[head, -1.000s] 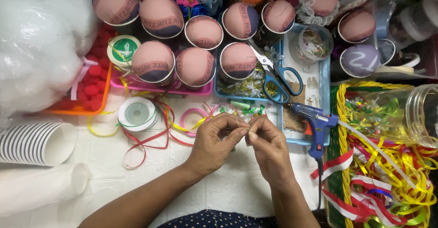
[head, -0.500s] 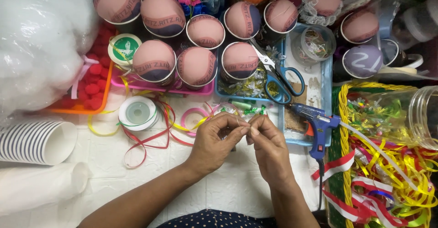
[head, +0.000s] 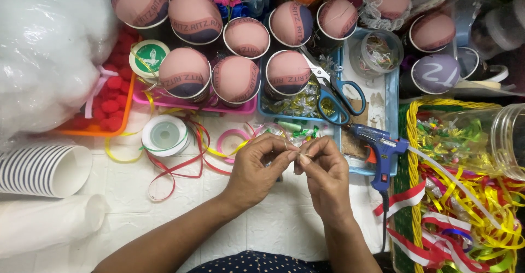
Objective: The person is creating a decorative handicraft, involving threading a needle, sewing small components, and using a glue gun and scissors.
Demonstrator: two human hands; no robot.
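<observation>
Both forearms are reaching in from the near edge of the table, converging toward its middle. The left hand [head: 256, 169] is curling its fingers, thumb and forefinger pinching together. The right hand [head: 324, 172] is pinching likewise, its fingertips meeting the left's.

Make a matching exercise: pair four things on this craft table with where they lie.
Things:
1. scissors
2. glue gun
3. stack of paper cups
4. ribbon spool

Places:
A. far left edge, lying on its side
B. in the blue tray, by the covered cups
C. just left of the yellow basket
D. below the pink tray, among loose ribbons

Pairs: 1-B, 2-C, 3-A, 4-D
</observation>
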